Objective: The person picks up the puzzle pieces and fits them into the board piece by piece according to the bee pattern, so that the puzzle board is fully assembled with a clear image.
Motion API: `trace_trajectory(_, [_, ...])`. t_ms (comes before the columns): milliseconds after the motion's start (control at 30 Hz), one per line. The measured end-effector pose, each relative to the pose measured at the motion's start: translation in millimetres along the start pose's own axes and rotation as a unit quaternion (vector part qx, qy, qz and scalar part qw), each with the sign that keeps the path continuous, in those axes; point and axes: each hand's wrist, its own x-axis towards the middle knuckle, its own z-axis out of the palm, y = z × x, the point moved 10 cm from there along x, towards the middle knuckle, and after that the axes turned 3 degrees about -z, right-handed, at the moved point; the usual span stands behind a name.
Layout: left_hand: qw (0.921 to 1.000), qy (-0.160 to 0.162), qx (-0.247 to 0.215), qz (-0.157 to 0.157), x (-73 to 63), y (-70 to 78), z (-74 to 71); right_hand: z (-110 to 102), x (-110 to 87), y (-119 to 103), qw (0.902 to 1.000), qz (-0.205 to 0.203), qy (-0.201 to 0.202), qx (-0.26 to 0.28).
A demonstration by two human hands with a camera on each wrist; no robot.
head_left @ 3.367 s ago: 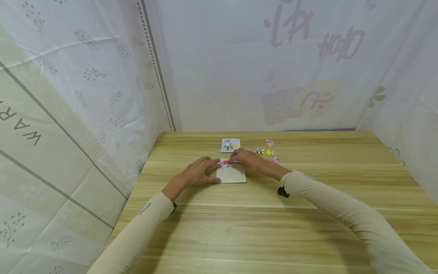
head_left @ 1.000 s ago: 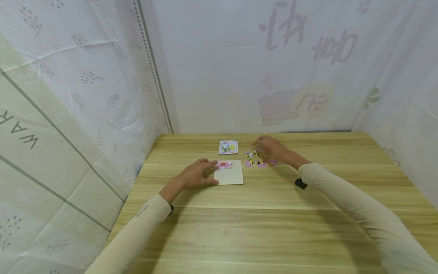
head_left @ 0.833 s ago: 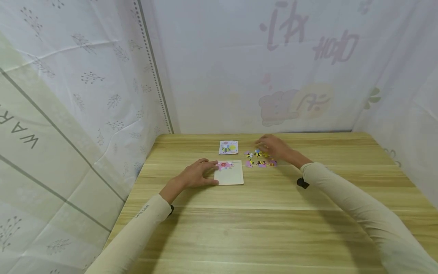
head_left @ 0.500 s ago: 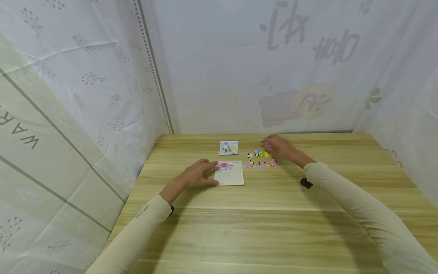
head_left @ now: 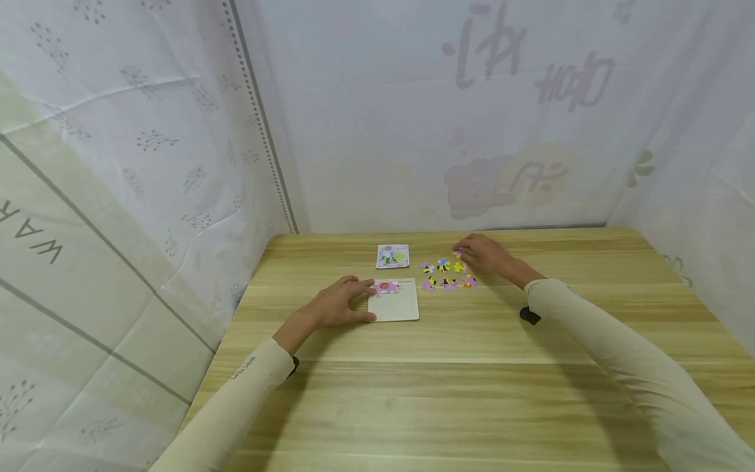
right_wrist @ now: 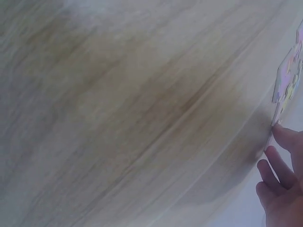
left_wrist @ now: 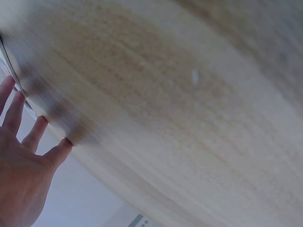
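Note:
In the head view a cream-coloured puzzle tray [head_left: 394, 308] lies on the table, with joined pink puzzle pieces [head_left: 387, 287] along its far edge. My left hand [head_left: 342, 301] rests at its left side, fingers spread, fingertips at the upper left and thumb at the lower left corner. My right hand [head_left: 485, 254] is beyond the tray to the right, thumb and fingers pinching a pink puzzle piece [head_left: 458, 252], partly hidden by them. Loose bee-patterned puzzle pieces [head_left: 444, 267] lie in rows beside that hand. The right wrist view shows pink and yellow pieces [right_wrist: 284, 78] near the thumb.
A small picture card [head_left: 392, 256] showing a bee lies behind the tray. The wooden table [head_left: 383, 400] reaches to a patterned cloth [head_left: 366, 131] hung at the back, with more cloth on both sides.
Earlier, my right hand was over the tray's far edge; it has since moved right to the loose pieces and drifted further right, now on the pink piece. My left hand has stayed at the tray.

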Motion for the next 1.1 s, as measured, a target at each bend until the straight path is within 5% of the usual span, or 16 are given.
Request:
trace_trajectory(633, [1.0000, 0.003, -0.001, -0.002, -0.5, -0.3, -0.5, -5, -2.0, -25, 0.9995, -0.029, 0.011, -0.004])
trace_trajectory(1100, [1.0000, 0.001, -0.008, -0.003, -1.8, 0.0, -0.2, -3, -1.0, -73, 0.9926, -0.110, 0.052, -0.004])
